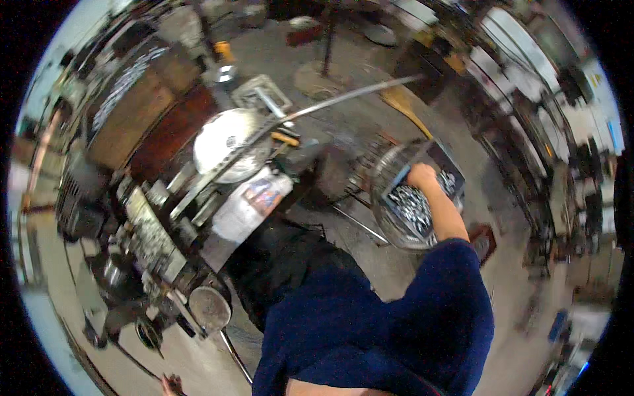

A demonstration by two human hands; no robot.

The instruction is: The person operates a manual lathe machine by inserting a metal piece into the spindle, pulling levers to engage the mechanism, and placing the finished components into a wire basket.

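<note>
Now the right hand point(421, 175) is well inside the dark rectangular tray point(444, 157), reaching in from the tray's near right edge toward its far half. Small shiny metal parts point(411, 206) lie directly under and beside it: the larger spread toward the near left edge, a smaller patch toward the right corner. Its fingers point down and away, with the tips hidden, so I cannot tell whether they hold anything. The tray sits askew within the rim of a round container point(378, 218), its long axis hard to judge under the forearm.

The left hand point(172, 386) is far the more distant of the two, low on the left, near the end of a dark lever point(135, 360); I cannot tell whether it grips.

The tray's raised edges box in sideways movement, while upward there is room. Just beyond the far corner is a brush's yellow handle point(417, 121); a long metal bar point(343, 97) ends farther off.
</note>
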